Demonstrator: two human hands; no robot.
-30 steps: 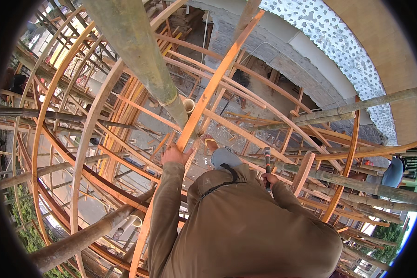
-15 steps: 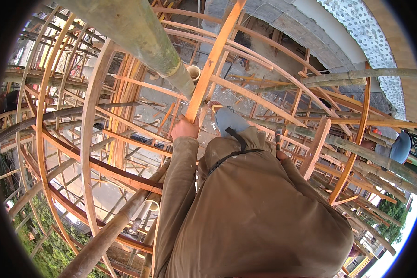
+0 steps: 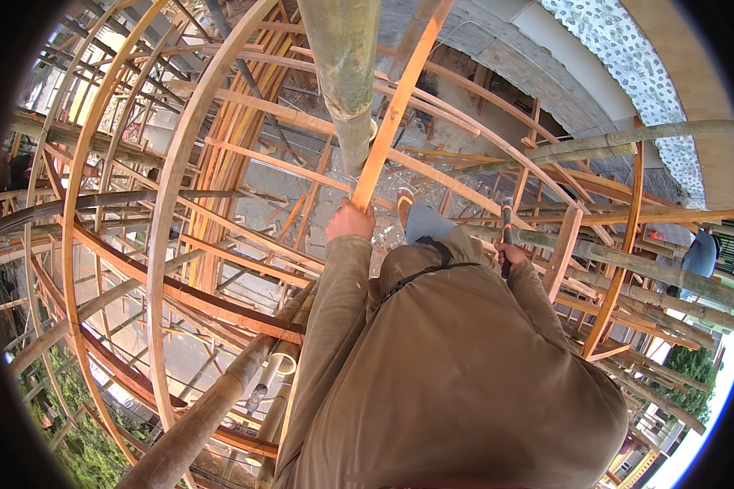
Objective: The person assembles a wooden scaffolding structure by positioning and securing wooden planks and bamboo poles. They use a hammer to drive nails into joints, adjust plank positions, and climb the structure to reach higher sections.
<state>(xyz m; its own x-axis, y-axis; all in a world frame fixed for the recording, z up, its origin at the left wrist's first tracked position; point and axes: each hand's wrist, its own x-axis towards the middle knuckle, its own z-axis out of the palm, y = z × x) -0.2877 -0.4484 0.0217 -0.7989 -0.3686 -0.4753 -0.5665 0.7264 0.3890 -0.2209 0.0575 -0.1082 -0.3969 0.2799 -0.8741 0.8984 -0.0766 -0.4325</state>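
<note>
My left hand [image 3: 351, 222] is closed round the lower end of a long, flat orange-brown wooden plank [image 3: 394, 114]. The plank slants up and away from me beside a thick bamboo pole [image 3: 341, 65]. At my right side my right hand [image 3: 511, 255] grips the dark handle of a hammer [image 3: 507, 222], its head pointing up and away from my body. Close to the hammer rises a short wooden post [image 3: 564, 253]. Below my hands, a sandalled foot [image 3: 404, 204] shows beyond my trouser leg.
Curved wooden ribs [image 3: 171, 163] and crossing battens [image 3: 261, 163] surround me on the left. Bamboo poles [image 3: 220, 407] run at lower left and on the right [image 3: 628, 261]. A debris-strewn floor lies far below. At far right is another person's blue clothing [image 3: 700, 254].
My left hand and the plank's lower end have shifted right. My right hand has come up into clearer view with the hammer. The bamboo pole now looks more upright.
</note>
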